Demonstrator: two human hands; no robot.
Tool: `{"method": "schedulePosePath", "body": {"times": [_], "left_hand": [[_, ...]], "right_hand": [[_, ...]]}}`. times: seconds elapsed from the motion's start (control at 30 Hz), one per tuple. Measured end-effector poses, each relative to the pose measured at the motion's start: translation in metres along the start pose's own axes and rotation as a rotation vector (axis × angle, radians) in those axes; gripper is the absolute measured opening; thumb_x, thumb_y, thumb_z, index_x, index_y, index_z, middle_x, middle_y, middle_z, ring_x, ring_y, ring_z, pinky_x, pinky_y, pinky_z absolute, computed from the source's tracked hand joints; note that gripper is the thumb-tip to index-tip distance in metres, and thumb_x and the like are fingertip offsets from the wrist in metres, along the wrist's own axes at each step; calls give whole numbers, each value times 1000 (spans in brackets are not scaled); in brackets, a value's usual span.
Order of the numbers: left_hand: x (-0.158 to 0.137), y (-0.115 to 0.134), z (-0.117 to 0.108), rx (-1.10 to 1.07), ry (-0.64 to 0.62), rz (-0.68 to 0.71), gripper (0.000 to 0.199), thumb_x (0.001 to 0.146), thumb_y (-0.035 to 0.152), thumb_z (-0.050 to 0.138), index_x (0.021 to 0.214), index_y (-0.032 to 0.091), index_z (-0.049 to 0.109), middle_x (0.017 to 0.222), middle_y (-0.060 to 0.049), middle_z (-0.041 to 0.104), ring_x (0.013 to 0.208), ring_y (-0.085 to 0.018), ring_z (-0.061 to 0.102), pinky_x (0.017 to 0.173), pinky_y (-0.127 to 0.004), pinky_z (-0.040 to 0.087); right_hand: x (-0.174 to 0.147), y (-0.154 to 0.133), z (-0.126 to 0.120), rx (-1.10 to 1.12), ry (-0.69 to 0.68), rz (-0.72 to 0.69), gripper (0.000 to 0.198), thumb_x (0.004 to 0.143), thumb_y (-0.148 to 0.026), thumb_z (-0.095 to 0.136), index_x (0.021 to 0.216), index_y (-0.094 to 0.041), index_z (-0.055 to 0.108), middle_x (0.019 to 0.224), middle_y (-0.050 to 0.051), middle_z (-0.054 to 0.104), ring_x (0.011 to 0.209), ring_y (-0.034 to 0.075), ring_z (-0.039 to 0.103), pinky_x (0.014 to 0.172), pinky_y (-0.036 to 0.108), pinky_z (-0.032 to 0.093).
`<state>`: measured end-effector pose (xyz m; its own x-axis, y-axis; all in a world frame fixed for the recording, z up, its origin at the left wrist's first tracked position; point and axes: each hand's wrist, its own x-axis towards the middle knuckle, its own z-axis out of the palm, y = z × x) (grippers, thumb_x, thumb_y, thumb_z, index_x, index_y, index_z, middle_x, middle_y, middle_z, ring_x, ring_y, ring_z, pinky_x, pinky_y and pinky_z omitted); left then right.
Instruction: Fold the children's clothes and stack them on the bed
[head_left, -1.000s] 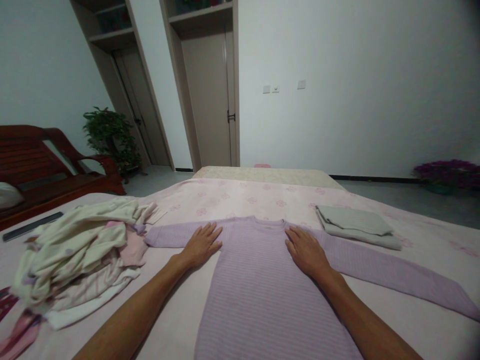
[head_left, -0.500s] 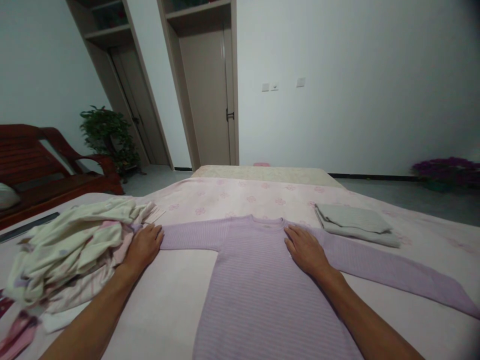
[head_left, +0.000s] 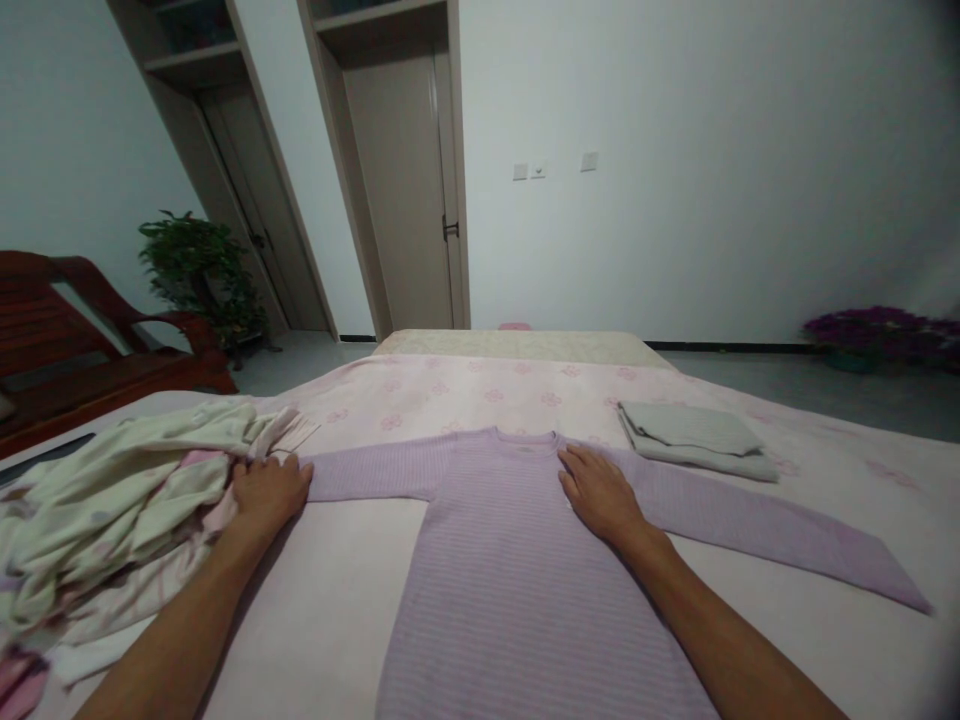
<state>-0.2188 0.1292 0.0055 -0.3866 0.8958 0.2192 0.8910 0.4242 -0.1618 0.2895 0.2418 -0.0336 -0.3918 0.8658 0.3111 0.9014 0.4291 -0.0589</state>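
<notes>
Left hand (head_left: 271, 490) outward to sleeve end (head_left: 326, 480), scant room beside clothes pile (head_left: 135, 490)

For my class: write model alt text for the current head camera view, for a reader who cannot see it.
A lilac striped top lies spread on a pink floral sheet, a person's left hand at the end of one sleeve and right hand beside the collar. Crumpled clothes lie at left, a folded grey cloth at right.
</notes>
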Motion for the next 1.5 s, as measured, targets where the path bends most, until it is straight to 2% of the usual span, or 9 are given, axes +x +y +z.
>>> {"method": "schedulePosePath", "body": {"times": [0.1, 0.2, 0.3, 0.47, 0.77, 0.9, 1.0, 1.23, 1.5], "left_hand": [[0, 53, -6, -24, 111, 126, 47, 99, 38, 37, 132, 14, 59, 141, -16, 57, 137, -37, 42, 114, -57, 21], [-1, 125, -8, -280, 67, 460, 53, 103, 42, 27, 142, 17, 53, 149, -9, 52, 142, -26, 40, 118, -41, 29], [0, 193, -8, -463, 26, 696, 59, 104, 49, 22, 149, 18, 44, 154, -9, 45, 145, -24, 36, 119, -40, 29], [5, 246, -3, -425, -49, 734, 67, 100, 59, 29, 154, 20, 36, 159, -15, 36, 148, -32, 29, 119, -51, 23], [-1, 228, -3, -327, -74, 587, 59, 102, 51, 33, 151, 19, 40, 160, -16, 32, 148, -34, 27, 117, -51, 23], [-35, 229, -15, -326, -70, 554, 61, 101, 50, 35, 148, 12, 44, 155, -23, 37, 145, -39, 32, 115, -54, 26], [-75, 226, -21, -342, -27, 683, 62, 100, 55, 36, 150, 18, 43, 158, -18, 36, 147, -36, 30, 117, -51, 26], [-128, 193, -26, -344, 2, 844, 59, 102, 49, 38, 153, 20, 39, 160, -15, 32, 148, -31, 30, 119, -49, 26], [-179, 116, -29, -538, 10, 920, 52, 103, 45, 41, 150, 24, 43, 158, -12, 38, 145, -29, 35, 116, -51, 35]], "right_hand": [[-1, -3, -3, -14, -4, -5, 44, 100, -30, 37, 135, -14, 58, 143, 14, 55, 133, 27, 47, 115, 43, 31], [-2, -4, -3, -26, -41, -1, 48, 101, -36, 36, 140, -16, 54, 148, 14, 51, 137, 28, 43, 115, 45, 29], [-1, -2, 2, -41, -83, 30, 54, 102, -44, 33, 147, -19, 46, 155, 12, 42, 144, 29, 35, 117, 50, 25], [2, 3, 7, -44, -136, 65, 62, 101, -51, 29, 154, -19, 36, 160, 13, 32, 148, 32, 26, 119, 52, 18], [2, 4, -5, -4, -235, 59, 68, 101, -54, 24, 156, -14, 30, 163, 15, 24, 152, 29, 16, 120, 51, 11], [6, 5, -25, 21, -382, 35, 70, 101, -55, 26, 158, -13, 24, 164, 16, 18, 152, 30, 12, 120, 52, 12], [-7, -4, -43, 15, -439, 47, 68, 101, -53, 29, 156, -13, 30, 163, 18, 20, 151, 32, 16, 120, 52, 14], [-85, -28, -51, 75, -251, -134, 63, 102, -53, 28, 155, -19, 34, 163, 11, 25, 151, 29, 19, 122, 48, 13], [-134, -2, -66, 146, -151, -32, 52, 99, -38, 43, 144, -12, 50, 154, 17, 42, 144, 29, 35, 118, 47, 27]]}}
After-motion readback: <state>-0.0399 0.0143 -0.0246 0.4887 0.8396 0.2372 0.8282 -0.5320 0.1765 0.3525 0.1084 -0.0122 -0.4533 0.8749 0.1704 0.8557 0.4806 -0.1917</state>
